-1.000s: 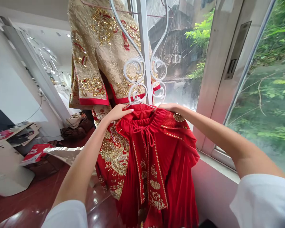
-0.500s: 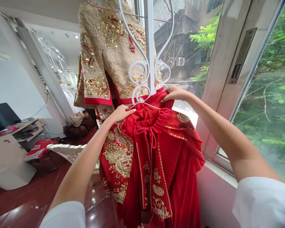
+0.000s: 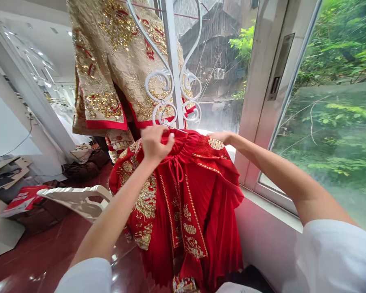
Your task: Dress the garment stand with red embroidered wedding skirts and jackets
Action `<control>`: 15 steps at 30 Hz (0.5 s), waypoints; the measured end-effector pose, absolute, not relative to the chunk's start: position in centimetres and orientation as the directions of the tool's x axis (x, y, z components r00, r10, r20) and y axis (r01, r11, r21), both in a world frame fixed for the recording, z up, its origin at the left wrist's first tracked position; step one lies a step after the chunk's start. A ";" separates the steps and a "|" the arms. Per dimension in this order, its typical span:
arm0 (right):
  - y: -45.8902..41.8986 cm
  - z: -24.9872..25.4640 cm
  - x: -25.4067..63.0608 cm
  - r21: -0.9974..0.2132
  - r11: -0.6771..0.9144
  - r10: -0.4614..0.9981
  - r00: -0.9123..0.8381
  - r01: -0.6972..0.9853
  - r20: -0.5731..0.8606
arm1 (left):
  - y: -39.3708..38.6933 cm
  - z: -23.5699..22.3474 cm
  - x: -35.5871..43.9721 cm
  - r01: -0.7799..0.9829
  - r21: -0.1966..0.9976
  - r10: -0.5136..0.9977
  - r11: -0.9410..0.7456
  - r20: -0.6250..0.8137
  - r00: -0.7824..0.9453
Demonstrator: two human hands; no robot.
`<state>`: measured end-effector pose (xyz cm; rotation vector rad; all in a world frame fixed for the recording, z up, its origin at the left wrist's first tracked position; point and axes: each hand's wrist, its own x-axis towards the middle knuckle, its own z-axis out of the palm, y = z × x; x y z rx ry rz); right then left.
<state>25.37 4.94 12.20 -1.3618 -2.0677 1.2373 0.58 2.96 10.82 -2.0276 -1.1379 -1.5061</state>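
A red pleated skirt [image 3: 221,215] with a drawstring waist and gold embroidery hangs on a thin hanger [image 3: 177,128], beside red cloth panels with dense gold beadwork [image 3: 146,199]. My left hand [image 3: 155,144] is at the left end of the waistband, near the hanger; its thumb stands apart from the fingers, which are partly turned away. Behind the right shoulder of the red garment is my right hand [image 3: 222,138], its fingertips mostly hidden by the cloth. The drawstring bow [image 3: 177,169] dangles at the front of the waist.
A white scrolled metal stand [image 3: 174,65] rises behind the skirt. Beige-gold sequined clothing [image 3: 110,61] hangs at its left. A window frame [image 3: 262,101] and sill are close on the right. A white chair [image 3: 79,199] and bags [image 3: 85,162] are at the left.
The view has turned right, so the garments appear further left. My left hand has shifted inward over the hanger and parted its thumb; my right hand has gone lower behind the red cloth.
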 end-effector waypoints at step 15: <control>4.8 8.6 26.0 -0.922 0.324 0.892 -0.392 0.210 0.224 | 0.6 8.8 4.7 0.597 0.550 0.770 -0.584 0.609 0.193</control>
